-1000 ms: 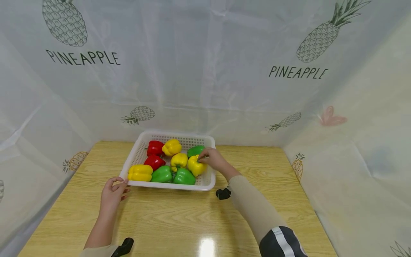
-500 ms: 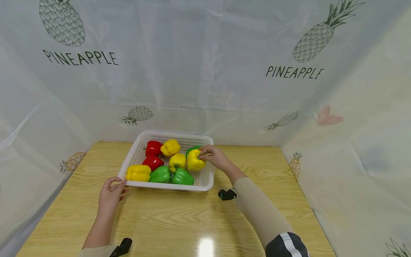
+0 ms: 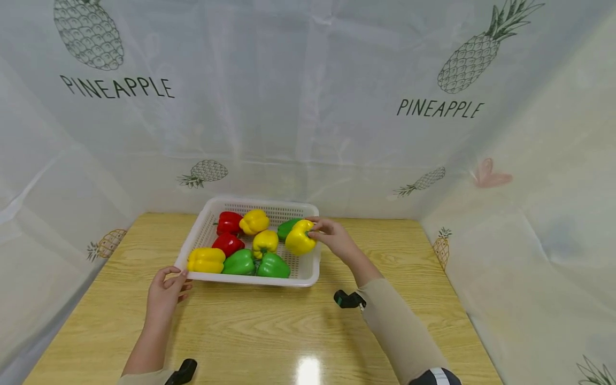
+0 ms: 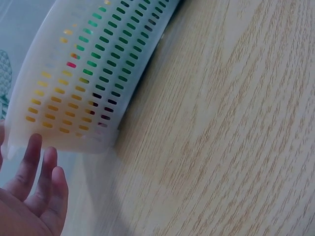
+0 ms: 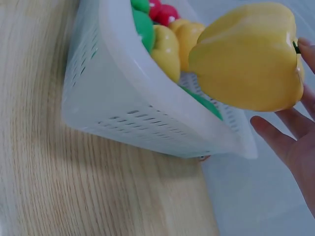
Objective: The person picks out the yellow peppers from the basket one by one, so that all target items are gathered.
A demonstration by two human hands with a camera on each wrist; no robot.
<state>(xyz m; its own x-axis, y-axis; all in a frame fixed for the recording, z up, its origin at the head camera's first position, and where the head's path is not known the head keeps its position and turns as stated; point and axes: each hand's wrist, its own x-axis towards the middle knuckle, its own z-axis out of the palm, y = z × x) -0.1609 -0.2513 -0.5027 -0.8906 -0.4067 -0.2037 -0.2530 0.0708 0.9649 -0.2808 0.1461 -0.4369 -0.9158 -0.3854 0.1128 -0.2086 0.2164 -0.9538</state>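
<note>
A yellow bell pepper (image 3: 299,238) is held by my right hand (image 3: 337,239) at its stem end, raised over the right side of the white basket (image 3: 310,272). The right wrist view shows this yellow bell pepper (image 5: 248,59) above the basket rim, the fingers at its stem and underside. My left hand (image 3: 163,291) pinches the basket's front left corner between thumb and fingers. In the left wrist view several fingers of the left hand (image 4: 37,196) spread below that corner, beside the perforated wall. Inside the basket lie red peppers (image 3: 228,244), green peppers (image 3: 273,265) and more yellow peppers (image 3: 206,260).
The basket stands on a wood-grain table (image 3: 260,321), near its back edge. White curtains (image 3: 269,107) printed with pineapples hang behind and at both sides. A black wrist device (image 3: 349,299) sits by the right sleeve, another black device (image 3: 182,371) by the left.
My right hand has lifted the yellow bell pepper from among the others and shifted it slightly right, uncovering more of the green pepper behind. The left hand has stayed at the corner.
</note>
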